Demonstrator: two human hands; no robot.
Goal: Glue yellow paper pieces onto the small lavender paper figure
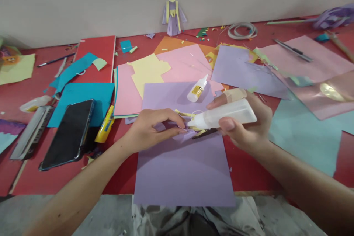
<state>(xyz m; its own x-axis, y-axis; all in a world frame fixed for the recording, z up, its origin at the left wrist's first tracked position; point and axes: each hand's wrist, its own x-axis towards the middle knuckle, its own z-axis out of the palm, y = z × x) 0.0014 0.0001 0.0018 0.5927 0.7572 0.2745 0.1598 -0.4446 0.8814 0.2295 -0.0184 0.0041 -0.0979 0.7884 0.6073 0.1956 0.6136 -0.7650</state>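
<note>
My right hand (245, 118) is wrapped round a white squeeze bottle (229, 114), which lies nearly level with its nozzle pointing left. The nozzle tip is at a small purple and yellow paper piece (188, 133). My left hand (157, 127) pinches that piece between thumb and forefinger, over a large purple sheet (185, 177). A dark strip (204, 134) shows under the bottle. Just behind my hands, a smaller white bottle with a yellow label (197, 89) leans on the purple sheet.
A black phone (69, 132), a yellow tube (105, 125) and blue paper (103, 92) lie at the left. A paper figure (173, 18) leans on the wall. Pink sheets (318, 55), a pen (294, 50) and a coiled strip (242, 31) are at the right.
</note>
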